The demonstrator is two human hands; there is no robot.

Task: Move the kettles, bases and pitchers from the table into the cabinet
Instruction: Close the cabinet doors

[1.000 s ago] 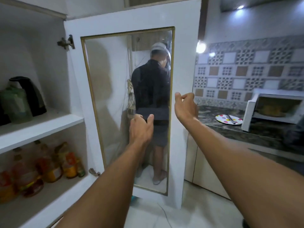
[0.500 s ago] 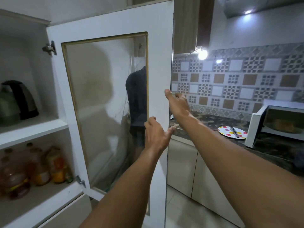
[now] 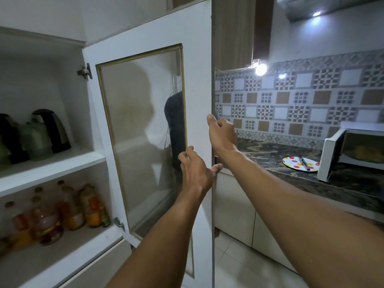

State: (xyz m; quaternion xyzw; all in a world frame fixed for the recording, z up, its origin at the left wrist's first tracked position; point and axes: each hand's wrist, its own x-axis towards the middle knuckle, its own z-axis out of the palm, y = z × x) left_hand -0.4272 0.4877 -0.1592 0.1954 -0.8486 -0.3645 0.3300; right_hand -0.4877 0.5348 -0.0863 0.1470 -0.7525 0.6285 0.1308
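The black-and-steel electric kettle [image 3: 53, 129] stands upright on the upper shelf [image 3: 83, 155] of the open white cabinet [image 3: 41, 84], at the right end of a close row. A translucent green plastic pitcher [image 3: 38, 140] stands just in front of it, and a second dark kettle [image 3: 8, 138] sits further left, partly cut off by the frame. On the lower shelf [image 3: 62, 252] you have a cluster of plastic oil bottles with yellow and orange labels [image 3: 68, 208]. The white-framed cabinet door [image 3: 197, 69] is swung out toward you, and its gold-trimmed glass panel [image 3: 141, 132] reflects a person in a dark top. Your left hand [image 3: 196, 171] lies against the door's inner face near the free edge, its grip open, fingers straight and thumb stretched toward the edge. Your right hand [image 3: 222, 132] is higher up, its grip closed round that free edge, thumb on the inner face and fingers curled behind it. Beyond the door, a dark marbled stone tabletop [image 3: 270, 150] carries a round white plate with coloured dots [image 3: 295, 165], with a dark pen-like object [image 3: 305, 163] lying across it. Beside the plate is a white microwave oven [image 3: 332, 154] with its door ajar. A brown, grey and white patterned tile wall [image 3: 311, 96] runs behind, lit by a bare bulb [image 3: 260, 69].
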